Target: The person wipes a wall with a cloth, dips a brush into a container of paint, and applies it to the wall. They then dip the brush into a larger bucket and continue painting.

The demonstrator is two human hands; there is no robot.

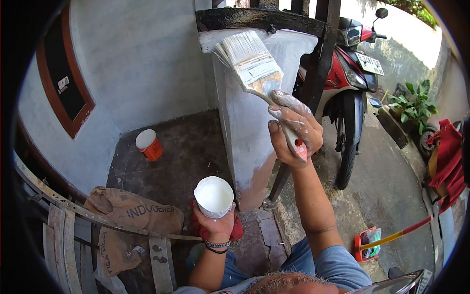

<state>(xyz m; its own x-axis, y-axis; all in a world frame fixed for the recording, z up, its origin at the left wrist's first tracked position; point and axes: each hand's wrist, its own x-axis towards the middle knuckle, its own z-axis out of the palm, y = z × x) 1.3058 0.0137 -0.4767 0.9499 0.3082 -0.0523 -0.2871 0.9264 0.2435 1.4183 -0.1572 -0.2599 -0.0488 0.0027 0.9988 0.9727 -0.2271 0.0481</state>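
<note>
My right hand [296, 128], smeared with white paint, is closed round the handle of a wide paintbrush [254, 63]. The white bristles lie over the top of a pale pillar [245, 122], just below a dark metal rail [259, 19]; whether they touch it I cannot tell. Lower down, my left hand [215, 226] holds up a small white tub [214, 197] with white paint in it, its palm under and beside the tub. The pillar's lower part shows bare brownish surface.
An orange bucket with white top [152, 151] stands on the dark floor. Paper cement bags [142, 215] lie at the lower left beside a curved metal frame [93, 218]. Behind the pillar is a red motorbike [338, 73]. A red bin [367, 244] stands at the lower right.
</note>
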